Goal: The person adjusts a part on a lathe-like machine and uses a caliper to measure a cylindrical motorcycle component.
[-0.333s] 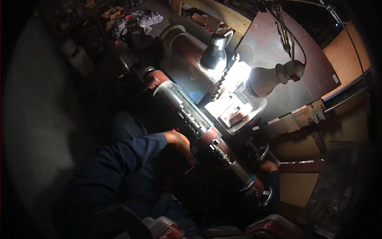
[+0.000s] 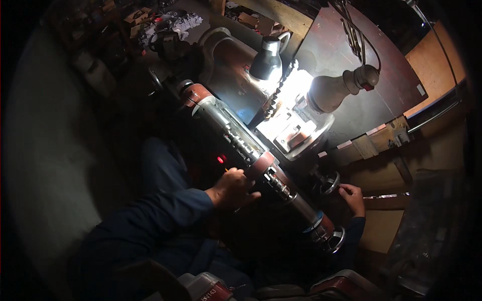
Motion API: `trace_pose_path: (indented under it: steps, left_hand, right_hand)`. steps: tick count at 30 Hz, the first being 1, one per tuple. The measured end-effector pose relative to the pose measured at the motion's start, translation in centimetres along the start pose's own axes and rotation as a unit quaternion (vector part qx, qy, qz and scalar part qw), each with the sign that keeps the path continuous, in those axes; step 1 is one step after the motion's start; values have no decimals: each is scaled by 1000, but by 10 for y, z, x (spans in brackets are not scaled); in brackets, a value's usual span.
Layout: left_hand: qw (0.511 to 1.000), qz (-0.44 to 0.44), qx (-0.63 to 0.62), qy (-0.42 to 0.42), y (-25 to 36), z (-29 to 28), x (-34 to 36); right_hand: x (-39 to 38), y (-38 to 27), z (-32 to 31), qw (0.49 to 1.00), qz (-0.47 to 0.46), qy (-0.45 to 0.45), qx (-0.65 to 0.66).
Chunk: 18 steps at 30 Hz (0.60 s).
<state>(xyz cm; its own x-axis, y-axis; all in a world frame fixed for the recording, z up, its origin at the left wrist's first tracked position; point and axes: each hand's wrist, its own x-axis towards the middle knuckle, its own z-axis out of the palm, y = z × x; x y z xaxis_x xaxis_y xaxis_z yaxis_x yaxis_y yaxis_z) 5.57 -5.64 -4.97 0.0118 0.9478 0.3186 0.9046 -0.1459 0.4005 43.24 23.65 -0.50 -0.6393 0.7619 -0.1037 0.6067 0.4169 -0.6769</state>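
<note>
A machine with a long shaft assembly point(image 2: 241, 145), fitted with red collars and a camshaft-like part point(image 2: 278, 185), runs diagonally across the head view. My left hand point(image 2: 233, 188) is beside its middle red collar point(image 2: 262, 163), fingers curled, thumb out; a small yellow-orange thing shows at the fingertips, too small to name. A red lit button point(image 2: 221, 159) glows above that hand. My right hand point(image 2: 351, 198) has its fingertips on the rim of a metal handwheel point(image 2: 330, 184). Another handwheel point(image 2: 337, 242) sits at the lower end of the assembly.
A black lamp point(image 2: 266, 60) and a beige lamp point(image 2: 331, 93) light a bright metal fixture point(image 2: 293, 133). A dark red board point(image 2: 371, 55) with hanging cables stands behind, wooden panels point(image 2: 381, 231) at right. Metal parts and cartons point(image 2: 170, 25) lie at the back.
My left hand has turned and risen, curling its fingers and uncovering more of the red button. My right hand has moved up and right along the handwheel. The view has shifted slightly.
</note>
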Motion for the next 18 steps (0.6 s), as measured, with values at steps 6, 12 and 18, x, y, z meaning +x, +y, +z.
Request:
trace_pose_path:
  steps: [6,12,18]
  left_hand:
    - [976,-98,-176,80,-39,60,-25]
    - [850,-431,-301,24,-126,153,-125]
    - [874,-376,-288,-113,-27,-1,-27]
  right_hand:
    - [-50,36,-16,990,115,78,29]
    - [-69,57,-7,969,192,116,108]
    - [-148,53,3,941,287,148,103]
